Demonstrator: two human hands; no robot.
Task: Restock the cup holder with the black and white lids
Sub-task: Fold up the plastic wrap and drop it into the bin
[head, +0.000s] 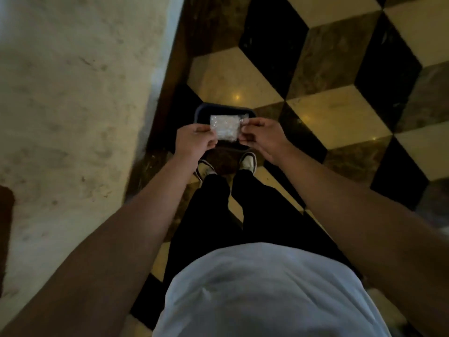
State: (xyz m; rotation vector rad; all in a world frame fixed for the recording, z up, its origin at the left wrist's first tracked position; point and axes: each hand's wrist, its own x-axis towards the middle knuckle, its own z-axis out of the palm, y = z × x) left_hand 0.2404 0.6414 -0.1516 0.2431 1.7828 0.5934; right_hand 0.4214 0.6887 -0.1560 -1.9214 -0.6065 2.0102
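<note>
Both my hands hold a crumpled clear plastic wrapper (224, 128) stretched between them, straight above a dark bin (224, 110) on the floor. My left hand (194, 139) grips the wrapper's left edge with curled fingers. Its right edge is pinched between thumb and fingers of my right hand (261, 137). No lids and no cup holder show in this view. Whether anything is inside the wrapper I cannot tell.
A pale stone counter or wall (73, 105) with a dark edge fills the left side. The floor (328, 69) is tiled in black, cream and brown diamonds. My shoes (247, 161) stand just behind the bin.
</note>
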